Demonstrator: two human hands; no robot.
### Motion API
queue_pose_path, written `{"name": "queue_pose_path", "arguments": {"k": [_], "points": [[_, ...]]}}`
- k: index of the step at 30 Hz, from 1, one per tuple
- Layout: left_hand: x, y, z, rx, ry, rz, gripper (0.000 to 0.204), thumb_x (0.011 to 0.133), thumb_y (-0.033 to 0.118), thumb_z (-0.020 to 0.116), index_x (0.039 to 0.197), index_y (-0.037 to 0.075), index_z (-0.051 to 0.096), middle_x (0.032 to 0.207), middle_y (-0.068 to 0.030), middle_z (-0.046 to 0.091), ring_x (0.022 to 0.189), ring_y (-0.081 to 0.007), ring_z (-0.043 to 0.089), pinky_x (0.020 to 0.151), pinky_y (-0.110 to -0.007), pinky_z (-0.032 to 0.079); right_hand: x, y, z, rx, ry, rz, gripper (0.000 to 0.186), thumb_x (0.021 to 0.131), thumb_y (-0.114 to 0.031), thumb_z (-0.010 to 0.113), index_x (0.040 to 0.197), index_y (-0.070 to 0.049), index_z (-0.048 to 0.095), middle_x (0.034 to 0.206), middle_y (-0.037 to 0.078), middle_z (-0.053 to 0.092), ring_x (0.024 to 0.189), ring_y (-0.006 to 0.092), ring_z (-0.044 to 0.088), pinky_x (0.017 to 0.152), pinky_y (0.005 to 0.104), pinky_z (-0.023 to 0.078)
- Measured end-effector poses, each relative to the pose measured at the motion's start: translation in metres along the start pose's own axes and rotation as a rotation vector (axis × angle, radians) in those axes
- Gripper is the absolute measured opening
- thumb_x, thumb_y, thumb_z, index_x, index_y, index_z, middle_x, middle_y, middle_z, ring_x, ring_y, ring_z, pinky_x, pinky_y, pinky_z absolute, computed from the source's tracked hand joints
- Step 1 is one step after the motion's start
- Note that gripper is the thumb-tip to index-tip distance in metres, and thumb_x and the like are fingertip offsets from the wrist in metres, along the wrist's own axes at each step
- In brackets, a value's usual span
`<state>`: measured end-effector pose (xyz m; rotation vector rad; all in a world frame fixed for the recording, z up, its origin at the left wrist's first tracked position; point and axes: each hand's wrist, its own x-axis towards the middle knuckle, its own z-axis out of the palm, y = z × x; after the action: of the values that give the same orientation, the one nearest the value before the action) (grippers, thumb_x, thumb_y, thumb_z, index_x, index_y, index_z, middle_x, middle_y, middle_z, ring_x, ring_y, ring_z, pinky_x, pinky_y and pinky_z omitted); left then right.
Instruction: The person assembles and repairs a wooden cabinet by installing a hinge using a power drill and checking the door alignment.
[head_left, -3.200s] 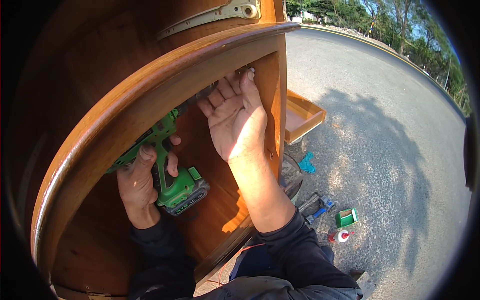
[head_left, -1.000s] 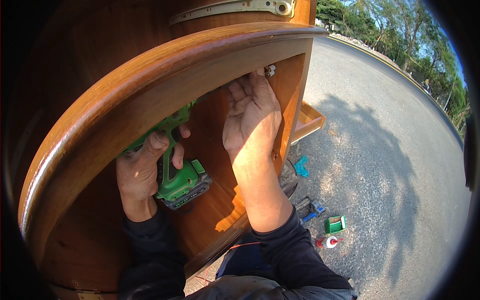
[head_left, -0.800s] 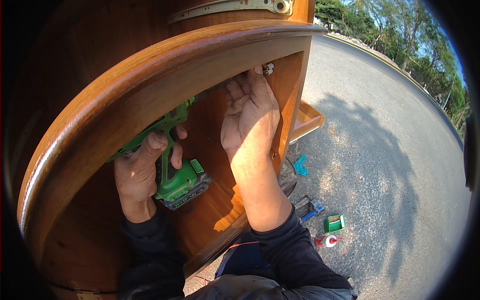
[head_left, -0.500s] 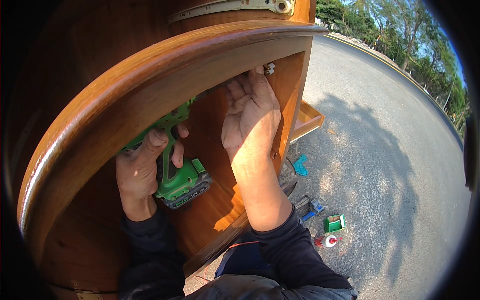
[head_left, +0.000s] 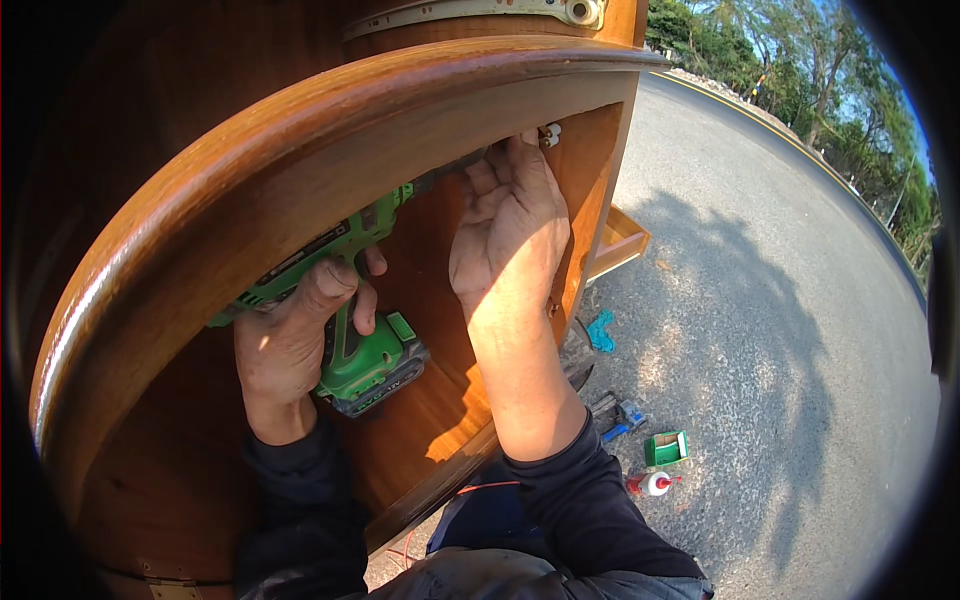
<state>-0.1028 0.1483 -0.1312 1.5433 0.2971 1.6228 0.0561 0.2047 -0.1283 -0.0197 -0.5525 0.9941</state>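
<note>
My left hand [head_left: 290, 335] is wrapped round the handle of a green cordless drill [head_left: 345, 245] inside a brown wooden cabinet [head_left: 300, 165]. The drill's dark battery hangs below, and its front end points up and right toward my right hand [head_left: 510, 220]. That hand is palm up with its fingers curled together under the cabinet's top rail. Beside its thumb, a small white fitting [head_left: 551, 135] sits at the inner side wall. The drill's tip and whatever lies between the right fingers are hidden.
The rail's curved front edge arches over both hands. An open wooden drawer [head_left: 620, 245] stands outside on the asphalt. Near it lie a teal cloth [head_left: 601, 331], a blue-handled tool [head_left: 625, 421], a green box [head_left: 667, 449] and a white bottle with a red cap [head_left: 655, 484].
The drill and my left hand have moved up and right, bringing more of the drill's body into sight. My right hand stays by the white fitting, and the view has shifted slightly.
</note>
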Motion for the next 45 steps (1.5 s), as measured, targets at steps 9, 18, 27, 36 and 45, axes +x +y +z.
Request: {"name": "queue_pose_path", "arguments": {"k": [9, 18, 27, 36, 45], "points": [[0.001, -0.001, 0.001, -0.011, 0.02, 0.001, 0.03, 0.087, 0.006, 0.076, 0.112, -0.005, 0.064, 0.108, -0.019, 0.065, 0.089, -0.0282, 0.065, 0.053, -0.029, 0.054, 0.0, -0.002, 0.0, 0.008, -0.035, 0.016, 0.032, 0.102, -0.025, 0.06, 0.122, 0.001, 0.061, 0.115, 0.006, 0.063, 0.109, 0.0163, 0.057, 0.098, 0.0349, 0.043], [0.001, -0.001, 0.003, -0.004, 0.036, -0.002, 0.022, 0.088, 0.007, 0.075, 0.105, -0.005, 0.066, 0.105, -0.0192, 0.065, 0.085, -0.0249, 0.065, 0.052, -0.028, 0.052, -0.001, -0.001, 0.0, -0.005, -0.025, 0.004, 0.032, 0.102, -0.026, 0.061, 0.119, 0.001, 0.062, 0.113, 0.006, 0.064, 0.108, 0.0169, 0.059, 0.099, 0.0348, 0.043], [0.004, -0.001, 0.004, -0.02, 0.038, -0.031, 0.016, 0.088, 0.008, 0.074, 0.096, -0.005, 0.067, 0.104, -0.0185, 0.066, 0.085, -0.0263, 0.064, 0.052, -0.028, 0.052, 0.0, -0.002, -0.002, 0.003, -0.06, -0.009, 0.033, 0.102, -0.026, 0.06, 0.12, 0.001, 0.061, 0.114, 0.006, 0.064, 0.11, 0.017, 0.058, 0.1, 0.0354, 0.043], [0.001, -0.001, 0.008, 0.07, 0.041, -0.003, 0.017, 0.089, 0.009, 0.074, 0.099, -0.003, 0.067, 0.103, -0.0185, 0.067, 0.082, -0.0228, 0.065, 0.052, -0.028, 0.052, -0.001, -0.001, 0.0, 0.002, -0.045, 0.001, 0.033, 0.102, -0.025, 0.06, 0.121, 0.001, 0.06, 0.116, 0.007, 0.063, 0.109, 0.0172, 0.058, 0.1, 0.0348, 0.043], [0.002, 0.0, 0.009, -0.012, 0.071, -0.057, 0.028, 0.089, 0.005, 0.073, 0.114, -0.005, 0.065, 0.11, -0.0195, 0.066, 0.089, -0.0287, 0.068, 0.052, -0.028, 0.054, -0.001, -0.003, 0.001, -0.003, -0.026, 0.012, 0.031, 0.103, -0.024, 0.059, 0.121, 0.001, 0.06, 0.116, 0.007, 0.063, 0.108, 0.0169, 0.058, 0.1, 0.0343, 0.043]]}}
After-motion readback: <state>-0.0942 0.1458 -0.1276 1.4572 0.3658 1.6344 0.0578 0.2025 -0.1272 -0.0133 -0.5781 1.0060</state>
